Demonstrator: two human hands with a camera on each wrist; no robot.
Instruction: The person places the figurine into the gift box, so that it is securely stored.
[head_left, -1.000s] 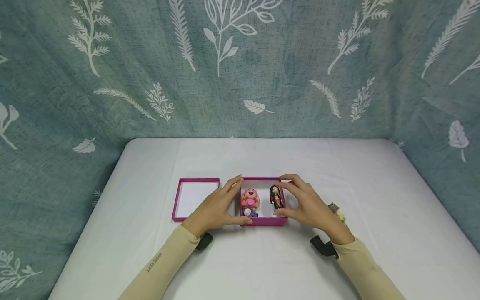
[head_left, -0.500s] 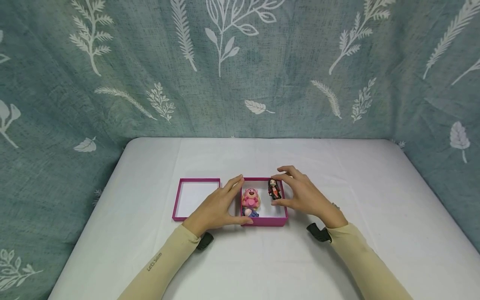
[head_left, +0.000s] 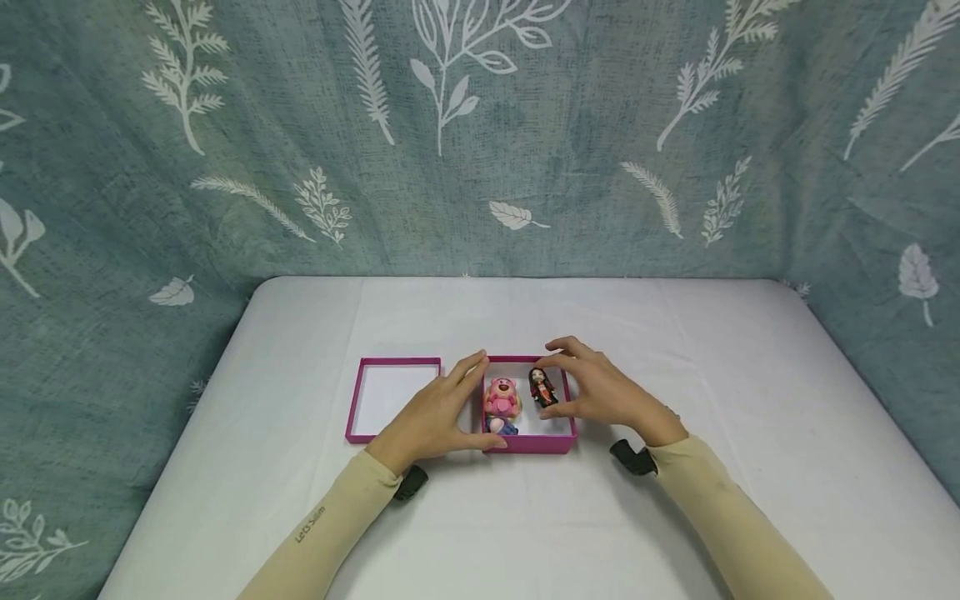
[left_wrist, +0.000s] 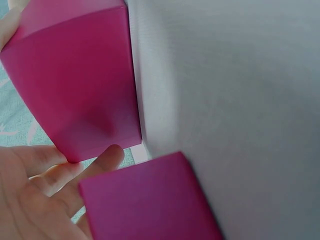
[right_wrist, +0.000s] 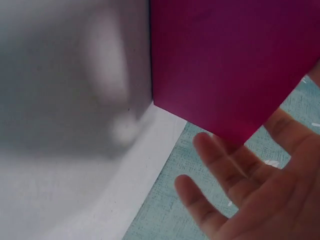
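Note:
A magenta box [head_left: 527,445] with a white inside stands uncovered in the middle of the table. My left hand [head_left: 423,421] grips its left end, thumb on the front wall and fingertips at the back corner. Inside on the left lie a pink bear figurine [head_left: 502,397] and a blue-and-white figurine [head_left: 502,426] in front of it. With thumb and index finger my right hand [head_left: 600,392] pinches a long-haired figurine [head_left: 543,388], dark with red, over the right half of the box. The right wrist view shows the box's outer wall [right_wrist: 225,65] hiding that figurine.
The magenta-rimmed lid [head_left: 352,400], white inside, lies left of the box, partly behind my left hand. A white cloth [head_left: 480,533] covers the table. A leaf-patterned teal curtain [head_left: 480,208] hangs behind it. Black wrist mounts [head_left: 633,457] hang below both wrists.
My right hand has carried the long-haired figurine leftward, first toward the back wall, then slightly forward again, tilting it. The small figurine right of the box became mostly hidden by my wrist. My left hand stayed.

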